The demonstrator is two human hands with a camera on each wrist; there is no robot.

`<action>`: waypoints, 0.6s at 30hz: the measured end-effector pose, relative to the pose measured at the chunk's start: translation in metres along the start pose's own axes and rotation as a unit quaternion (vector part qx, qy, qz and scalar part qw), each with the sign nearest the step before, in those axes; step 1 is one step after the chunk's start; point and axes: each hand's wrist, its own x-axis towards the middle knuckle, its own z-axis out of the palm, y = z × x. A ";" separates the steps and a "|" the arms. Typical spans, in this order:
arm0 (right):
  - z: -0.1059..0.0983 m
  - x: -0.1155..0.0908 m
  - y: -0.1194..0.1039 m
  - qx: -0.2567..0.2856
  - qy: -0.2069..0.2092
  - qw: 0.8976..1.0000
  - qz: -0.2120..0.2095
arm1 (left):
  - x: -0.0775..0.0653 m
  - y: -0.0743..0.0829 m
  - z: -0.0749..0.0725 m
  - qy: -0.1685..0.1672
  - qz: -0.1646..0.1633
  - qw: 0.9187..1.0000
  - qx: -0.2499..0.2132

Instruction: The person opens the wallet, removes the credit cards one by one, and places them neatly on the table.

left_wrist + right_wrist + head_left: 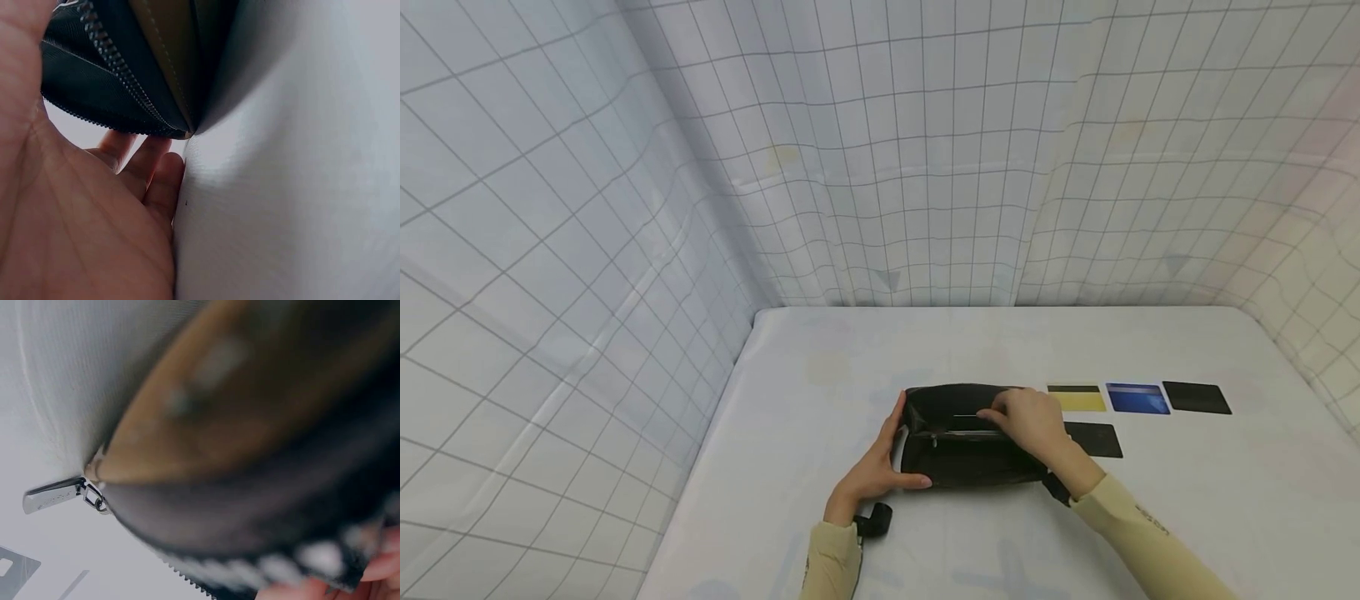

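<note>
A black zip wallet [973, 465] lies opened on the table, its long mouth and inner pockets facing up. My left hand [874, 475] grips its left end, thumb along the front and fingers behind. The left wrist view shows the palm of the left hand [94, 206] and the toothed zip [119, 62]. My right hand [1033, 423] reaches over the right part of the mouth, fingertips pinching at a thin pale-edged flat piece [966, 416] mostly hidden inside. In the right wrist view, fingers [382, 565] show at the lower right beyond the blurred tan lining [206, 444].
A yellow card with a dark stripe [1077, 398], a blue card [1138, 398] and a black card [1197, 397] lie in a row at the right. Nearer, another black card [1096, 440] is partly covered by the right hand. White table [797, 400]; gridded curtains [880, 167] surround it.
</note>
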 end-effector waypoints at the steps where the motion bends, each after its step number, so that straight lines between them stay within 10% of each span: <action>1: 0.000 0.000 0.000 0.001 -0.001 1.000 0.001 | 0.000 0.000 0.000 0.000 0.001 1.000 0.001; 18: 0.001 -0.001 0.001 0.013 0.000 1.000 -0.013 | 0.000 0.001 0.000 0.001 -0.004 1.000 0.004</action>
